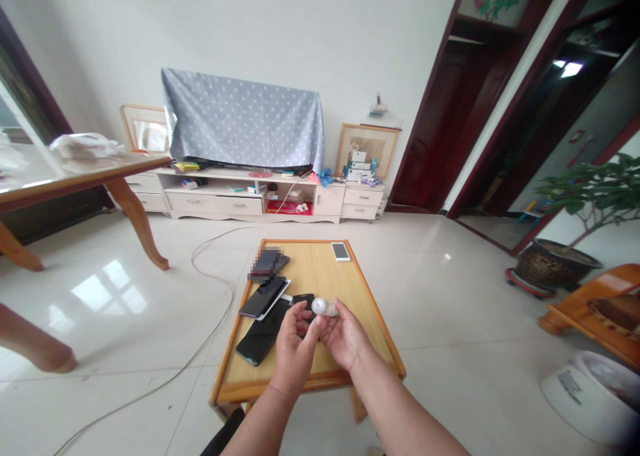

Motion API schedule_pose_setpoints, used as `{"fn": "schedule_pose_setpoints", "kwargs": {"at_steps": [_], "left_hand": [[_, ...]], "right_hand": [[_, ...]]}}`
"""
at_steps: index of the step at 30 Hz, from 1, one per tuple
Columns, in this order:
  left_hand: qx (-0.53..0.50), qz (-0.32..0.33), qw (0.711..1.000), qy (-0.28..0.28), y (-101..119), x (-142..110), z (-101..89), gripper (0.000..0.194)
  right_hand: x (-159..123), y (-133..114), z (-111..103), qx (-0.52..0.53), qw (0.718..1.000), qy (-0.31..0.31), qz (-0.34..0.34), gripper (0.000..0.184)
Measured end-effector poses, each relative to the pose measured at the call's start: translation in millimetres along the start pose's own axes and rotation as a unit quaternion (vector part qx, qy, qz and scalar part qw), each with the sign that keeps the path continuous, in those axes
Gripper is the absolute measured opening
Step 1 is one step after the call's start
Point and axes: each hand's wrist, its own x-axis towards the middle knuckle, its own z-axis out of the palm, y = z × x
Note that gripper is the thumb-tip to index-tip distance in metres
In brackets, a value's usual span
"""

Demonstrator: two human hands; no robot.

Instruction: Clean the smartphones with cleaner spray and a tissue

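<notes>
A small white cylinder with a round, shiny end, like a little bottle (pixel 326 307), lies across the fingers of my right hand (pixel 347 339), which is closed on it above the low wooden table (pixel 345 286). Close beside it is my left hand (pixel 293 349), its fingers loosely curled and its thumb apart from them, pointing at the cylinder's near side. No object shows in that left hand. Beneath and left of the hands lie a large black phone (pixel 263 333), a dark phone (pixel 263 297) resting on a white one, and another black phone (pixel 303 299) partly hidden by my fingers.
A small white phone (pixel 341 251) lies at the table's far right corner, and a pixelated dark item (pixel 265 264) at its far left. A cable (pixel 220 323) runs over the floor. Around stand a white cabinet (pixel 215 205), a larger table (pixel 135 165), a potted plant (pixel 555 266) and a white bucket (pixel 575 396).
</notes>
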Motion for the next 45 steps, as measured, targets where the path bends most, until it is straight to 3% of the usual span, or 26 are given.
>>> {"fn": "schedule_pose_setpoints", "kwargs": {"at_steps": [7, 12, 17, 24, 29, 36, 42, 45], "left_hand": [[-0.05, -0.042, 0.998, 0.019, 4.8, 1.7, 1.0, 0.042], [-0.126, -0.055, 0.99, 0.002, -1.2, 5.0, 3.2, 0.056], [-0.091, -0.107, 0.989, 0.049, -0.9, 9.4, 0.5, 0.045], [-0.025, -0.143, 0.987, 0.07, 7.0, 8.2, -5.3, 0.051], [0.022, -0.134, 0.989, 0.057, 5.2, 7.2, -8.1, 0.058], [-0.013, -0.13, 0.988, 0.087, -0.4, 8.3, -9.8, 0.064], [-0.039, -0.097, 0.994, 0.037, 1.1, 7.2, -6.5, 0.055], [-0.067, -0.116, 0.991, 0.011, -1.2, 7.0, -3.2, 0.054]], "right_hand": [[-1.8, -6.9, 4.4, -0.059, 0.998, 0.019, -0.029, 0.015], [-1.5, -5.4, 3.1, -0.108, 0.994, 0.024, -0.026, 0.025], [-5.2, -3.2, 5.0, -0.1, 0.994, 0.014, -0.034, 0.024], [-5.3, 4.6, 6.9, -0.075, 0.997, 0.016, -0.017, 0.024], [-1.6, 8.9, 3.3, -0.041, 0.999, 0.025, -0.005, 0.021], [-1.6, 8.4, 2.6, -0.034, 0.999, 0.028, -0.005, 0.019], [-0.5, 13.6, 2.2, -0.101, 0.991, 0.09, -0.007, 0.027], [-2.0, 14.6, 2.5, -0.126, 0.988, 0.082, -0.039, 0.03]]}}
